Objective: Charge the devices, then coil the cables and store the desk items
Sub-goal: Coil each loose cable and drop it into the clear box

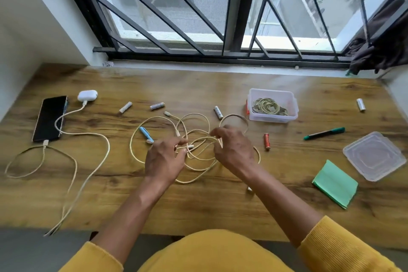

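**Both hands on the tangled cable**

The left hand (163,159) fingers (180,142) pinch a strand of the loose cream braided cable (194,139); the right hand (231,150) fingers (217,132) curl around another loop. The cable sprawls on the wooden worktop (198,201), left of the clear plastic box (272,117) holding a coiled cable.

Barred window (198,6), dark cloth (379,51)
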### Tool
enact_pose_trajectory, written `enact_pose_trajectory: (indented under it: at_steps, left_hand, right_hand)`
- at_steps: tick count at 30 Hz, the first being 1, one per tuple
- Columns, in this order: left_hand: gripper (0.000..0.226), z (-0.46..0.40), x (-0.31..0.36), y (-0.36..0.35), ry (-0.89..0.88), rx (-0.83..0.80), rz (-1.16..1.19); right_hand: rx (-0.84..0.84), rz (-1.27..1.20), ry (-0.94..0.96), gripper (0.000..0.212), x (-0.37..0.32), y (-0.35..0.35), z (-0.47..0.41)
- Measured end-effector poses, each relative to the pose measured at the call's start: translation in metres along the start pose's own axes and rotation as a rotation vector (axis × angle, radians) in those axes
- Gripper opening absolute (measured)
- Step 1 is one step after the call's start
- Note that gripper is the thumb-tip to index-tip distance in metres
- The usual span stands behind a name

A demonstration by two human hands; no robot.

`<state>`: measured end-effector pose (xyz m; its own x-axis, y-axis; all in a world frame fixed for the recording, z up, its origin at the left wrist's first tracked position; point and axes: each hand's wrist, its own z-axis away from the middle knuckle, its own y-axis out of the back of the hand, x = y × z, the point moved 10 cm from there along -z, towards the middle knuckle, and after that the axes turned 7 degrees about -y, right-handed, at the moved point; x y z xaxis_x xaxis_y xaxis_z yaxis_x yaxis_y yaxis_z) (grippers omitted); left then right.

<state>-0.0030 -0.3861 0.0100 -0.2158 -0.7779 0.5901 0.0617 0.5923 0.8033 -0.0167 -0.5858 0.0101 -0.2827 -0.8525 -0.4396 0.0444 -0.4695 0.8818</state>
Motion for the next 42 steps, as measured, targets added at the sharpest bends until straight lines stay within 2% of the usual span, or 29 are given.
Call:
enact_pose_trajectory:
  at_steps: [3, 7, 12, 15, 18, 21, 23, 26, 28, 30, 33, 35, 38, 42]
  left_hand:
    - [0.028, 0.001, -0.006, -0.004, -0.011, -0.039, 0.001]
    - [0.034, 0.001, -0.007, -0.006, -0.046, -0.064, 0.024]
    - [0.041, -0.009, 0.004, -0.002, -0.157, -0.067, 0.081]
    - [0.030, -0.018, 0.013, 0.000, -0.198, -0.074, 0.131]
    - [0.021, -0.027, 0.022, 0.014, -0.229, 0.005, 0.195]
    - [0.022, -0.036, 0.032, 0.034, -0.253, 0.089, 0.266]
    - [0.020, -0.040, 0.044, 0.046, -0.295, 0.131, 0.317]
    - [0.019, -0.043, 0.067, 0.065, -0.374, 0.195, 0.355]
    - [0.020, -0.047, 0.079, 0.076, -0.412, 0.228, 0.376]
    - [0.020, -0.051, 0.090, 0.085, -0.446, 0.251, 0.395]
    - [0.020, -0.055, 0.102, 0.098, -0.488, 0.296, 0.447]
    - [0.020, -0.058, 0.107, 0.107, -0.492, 0.341, 0.480]
    - [0.017, -0.066, 0.108, 0.118, -0.464, 0.400, 0.562]
    - [0.016, -0.076, 0.111, 0.131, -0.429, 0.457, 0.764]
  right_hand:
    - [-0.116, 0.098, 0.077, 0.051, -0.016, -0.019, 0.002]
    - [-0.061, 0.103, 0.115, 0.020, -0.023, -0.021, 0.002]
    - [0.064, -0.186, 0.062, 0.013, -0.020, 0.005, -0.005]
    - [0.127, -0.356, 0.048, 0.011, -0.023, 0.026, -0.003]
    - [0.164, -0.415, 0.025, 0.010, -0.020, 0.040, -0.004]
    - [0.100, -0.411, -0.009, 0.015, -0.010, 0.038, -0.008]
    - [0.059, -0.431, -0.026, 0.027, -0.005, 0.034, -0.008]
    - [0.105, -0.440, -0.001, 0.051, -0.008, 0.042, -0.004]
    - [0.164, -0.462, 0.038, 0.054, -0.014, 0.054, -0.002]
    - [0.163, -0.519, 0.101, 0.045, -0.023, 0.065, -0.001]
    - [0.072, -0.595, 0.231, 0.024, -0.046, 0.079, 0.002]
    - [0.021, -0.642, 0.310, 0.023, -0.056, 0.085, 0.005]
    - [-0.071, -0.677, 0.310, 0.026, -0.054, 0.076, 0.002]
    - [-0.091, -0.646, 0.282, 0.016, -0.046, 0.065, -0.005]
